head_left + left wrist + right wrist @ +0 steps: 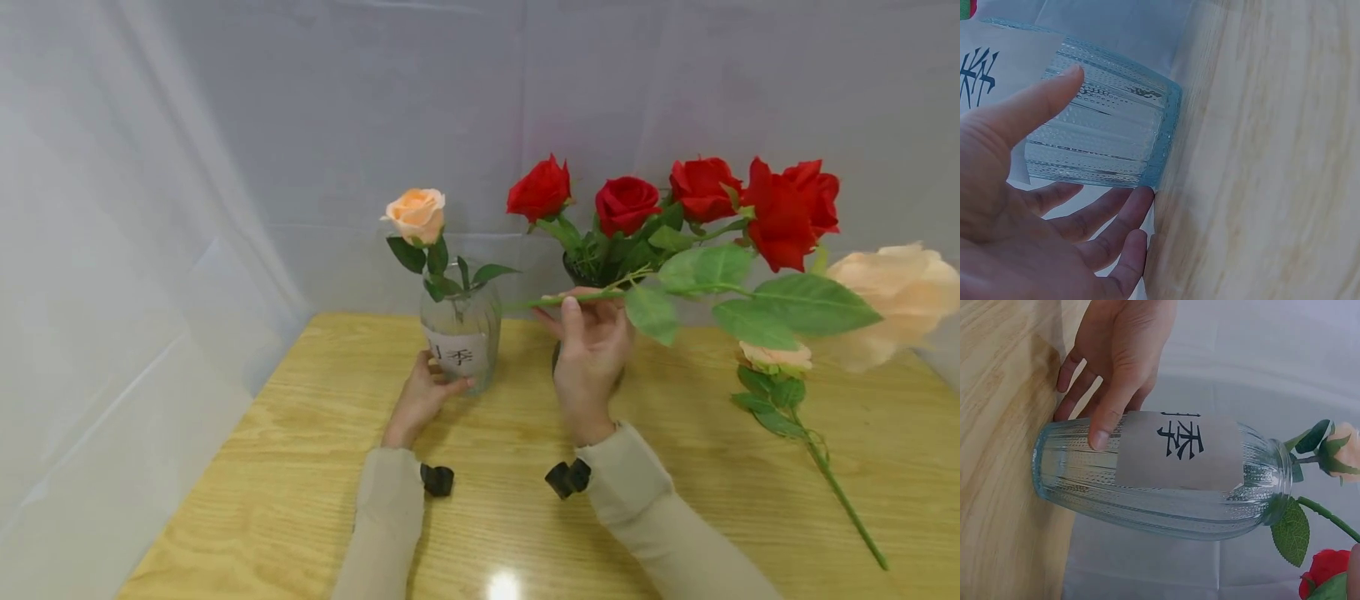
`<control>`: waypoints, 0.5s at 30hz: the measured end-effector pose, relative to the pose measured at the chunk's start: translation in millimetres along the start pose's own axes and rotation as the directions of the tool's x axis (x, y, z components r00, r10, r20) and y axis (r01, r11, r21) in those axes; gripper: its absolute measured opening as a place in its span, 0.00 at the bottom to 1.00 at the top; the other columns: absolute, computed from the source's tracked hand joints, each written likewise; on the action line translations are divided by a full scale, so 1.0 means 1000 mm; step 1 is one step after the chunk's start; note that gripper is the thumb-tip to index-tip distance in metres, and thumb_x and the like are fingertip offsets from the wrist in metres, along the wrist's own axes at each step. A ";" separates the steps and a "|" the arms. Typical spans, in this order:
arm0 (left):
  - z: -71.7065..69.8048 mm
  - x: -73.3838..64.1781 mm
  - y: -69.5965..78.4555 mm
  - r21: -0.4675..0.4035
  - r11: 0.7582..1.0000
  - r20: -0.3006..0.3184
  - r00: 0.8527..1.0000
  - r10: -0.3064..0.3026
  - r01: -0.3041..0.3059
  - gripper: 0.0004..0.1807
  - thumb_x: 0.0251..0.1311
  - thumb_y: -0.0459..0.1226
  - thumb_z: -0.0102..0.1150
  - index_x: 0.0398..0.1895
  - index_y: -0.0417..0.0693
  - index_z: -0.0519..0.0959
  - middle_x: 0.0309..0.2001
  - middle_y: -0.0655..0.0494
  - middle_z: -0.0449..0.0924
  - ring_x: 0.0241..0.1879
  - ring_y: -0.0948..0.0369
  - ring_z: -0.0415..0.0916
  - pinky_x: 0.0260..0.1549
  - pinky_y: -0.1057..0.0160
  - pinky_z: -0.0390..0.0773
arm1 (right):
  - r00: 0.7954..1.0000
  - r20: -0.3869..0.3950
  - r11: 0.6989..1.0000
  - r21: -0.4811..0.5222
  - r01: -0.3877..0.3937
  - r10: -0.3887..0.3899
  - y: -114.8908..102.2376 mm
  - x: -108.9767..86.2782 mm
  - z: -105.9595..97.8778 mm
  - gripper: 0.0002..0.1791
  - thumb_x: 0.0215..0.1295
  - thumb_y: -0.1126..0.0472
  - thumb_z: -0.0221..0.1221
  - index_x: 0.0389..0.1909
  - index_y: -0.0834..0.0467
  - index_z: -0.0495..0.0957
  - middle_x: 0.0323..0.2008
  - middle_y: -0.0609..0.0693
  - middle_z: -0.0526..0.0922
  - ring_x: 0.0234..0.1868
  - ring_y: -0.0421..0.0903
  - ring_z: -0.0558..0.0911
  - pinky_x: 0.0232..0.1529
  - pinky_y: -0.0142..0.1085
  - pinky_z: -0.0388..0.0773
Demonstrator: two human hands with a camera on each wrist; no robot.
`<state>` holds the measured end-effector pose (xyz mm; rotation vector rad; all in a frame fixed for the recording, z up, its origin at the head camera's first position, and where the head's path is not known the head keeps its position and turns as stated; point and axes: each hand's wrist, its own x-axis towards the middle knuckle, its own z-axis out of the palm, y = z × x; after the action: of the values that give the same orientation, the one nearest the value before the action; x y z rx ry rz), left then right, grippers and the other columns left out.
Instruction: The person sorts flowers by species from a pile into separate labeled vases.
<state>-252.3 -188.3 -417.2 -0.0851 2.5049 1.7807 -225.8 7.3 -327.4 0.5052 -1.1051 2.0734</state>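
A clear ribbed glass vase (487,333) with a white written label (1179,450) stands upright on the table, holding one peach rose (417,215) with green leaves. My left hand (420,404) grips its lower part, thumb across the front near the label and fingers round the side, as the right wrist view shows. To the right, my right hand (592,358) pinches the green stem of another peach rose (892,292) between thumb and fingers. That rose lies nearly level in the air, bloom to the right, with the stem's end close by the vase.
Behind my right hand stands a dark vase (557,360), mostly hidden, with several red roses (628,205). A third peach rose (776,358) lies on the wooden table (480,517) at the right. Pale sheeting (337,125) hangs behind and on the left.
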 end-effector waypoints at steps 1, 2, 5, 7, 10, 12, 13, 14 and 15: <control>0.000 0.000 0.000 0.001 1.000 0.001 1.000 0.002 -0.002 0.47 0.62 0.37 0.69 0.76 0.32 0.50 0.67 0.27 0.64 0.64 0.37 0.69 0.59 0.41 0.73 | 1.000 0.002 1.000 -0.001 0.005 -0.005 0.000 0.001 0.002 0.09 0.70 0.80 0.50 0.40 0.65 0.73 0.38 0.55 0.78 0.40 0.51 0.83 0.43 0.45 0.86; 0.000 0.000 0.000 0.003 1.000 0.002 1.000 0.003 -0.003 0.47 0.62 0.37 0.69 0.76 0.32 0.51 0.67 0.27 0.64 0.63 0.37 0.69 0.59 0.41 0.73 | 1.000 0.004 1.000 0.001 0.007 -0.007 0.000 0.001 0.003 0.08 0.70 0.80 0.50 0.41 0.65 0.74 0.38 0.55 0.78 0.40 0.51 0.83 0.43 0.45 0.86; 0.000 0.000 0.000 0.002 1.000 0.003 1.000 0.008 -0.008 0.46 0.63 0.36 0.69 0.75 0.31 0.51 0.67 0.27 0.64 0.63 0.37 0.69 0.59 0.41 0.73 | 1.000 0.022 1.000 0.006 0.017 -0.017 0.000 0.003 0.009 0.08 0.71 0.79 0.51 0.44 0.66 0.72 0.39 0.56 0.78 0.41 0.52 0.83 0.44 0.46 0.85; 0.000 0.000 0.000 0.001 1.000 -0.001 1.000 0.005 -0.005 0.46 0.63 0.36 0.69 0.75 0.31 0.51 0.67 0.27 0.64 0.63 0.37 0.69 0.59 0.41 0.73 | 0.999 0.034 1.000 0.007 0.024 -0.025 0.000 0.005 0.012 0.08 0.71 0.79 0.51 0.45 0.66 0.72 0.40 0.56 0.78 0.42 0.52 0.83 0.45 0.47 0.85; 0.000 0.000 0.000 0.008 1.000 -0.004 1.000 0.005 -0.005 0.46 0.62 0.37 0.69 0.75 0.31 0.51 0.66 0.27 0.64 0.63 0.37 0.69 0.59 0.41 0.73 | 0.998 0.045 0.999 0.005 0.042 -0.042 0.002 0.008 0.016 0.07 0.71 0.79 0.51 0.44 0.67 0.72 0.40 0.55 0.79 0.43 0.52 0.84 0.46 0.47 0.85; 0.000 0.000 0.001 0.011 1.000 -0.006 1.000 0.003 -0.003 0.47 0.62 0.37 0.69 0.75 0.31 0.51 0.66 0.26 0.64 0.63 0.37 0.69 0.59 0.41 0.72 | 0.997 0.051 0.999 0.000 0.050 -0.050 0.004 0.009 0.018 0.06 0.70 0.79 0.50 0.43 0.68 0.72 0.39 0.54 0.79 0.43 0.52 0.84 0.46 0.47 0.84; 0.000 0.000 0.001 0.011 1.000 -0.005 1.000 0.004 -0.004 0.47 0.62 0.37 0.69 0.75 0.31 0.51 0.66 0.26 0.64 0.63 0.36 0.69 0.59 0.40 0.72 | 0.997 0.057 0.998 -0.005 0.055 -0.055 0.005 0.010 0.019 0.06 0.70 0.80 0.50 0.43 0.69 0.71 0.39 0.53 0.79 0.43 0.52 0.83 0.47 0.47 0.84; 0.000 0.000 0.001 0.013 1.000 -0.005 1.000 0.008 -0.008 0.47 0.62 0.37 0.69 0.75 0.31 0.51 0.66 0.26 0.64 0.63 0.36 0.69 0.59 0.40 0.72 | 0.996 0.063 0.998 -0.011 0.057 -0.056 0.006 0.010 0.020 0.06 0.70 0.80 0.50 0.43 0.69 0.71 0.39 0.52 0.79 0.43 0.52 0.83 0.47 0.47 0.84; -0.001 0.000 0.001 0.010 1.000 -0.005 1.000 0.009 -0.009 0.47 0.62 0.37 0.69 0.75 0.31 0.51 0.66 0.26 0.64 0.63 0.36 0.69 0.59 0.40 0.72 | 0.996 0.069 0.998 -0.018 0.054 -0.052 0.007 0.011 0.021 0.06 0.70 0.80 0.50 0.43 0.70 0.71 0.39 0.51 0.79 0.43 0.51 0.83 0.47 0.47 0.84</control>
<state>-252.1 -188.4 -416.2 -0.0784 2.5212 1.7738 -238.1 -8.2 -313.0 0.5930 -1.1389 2.0104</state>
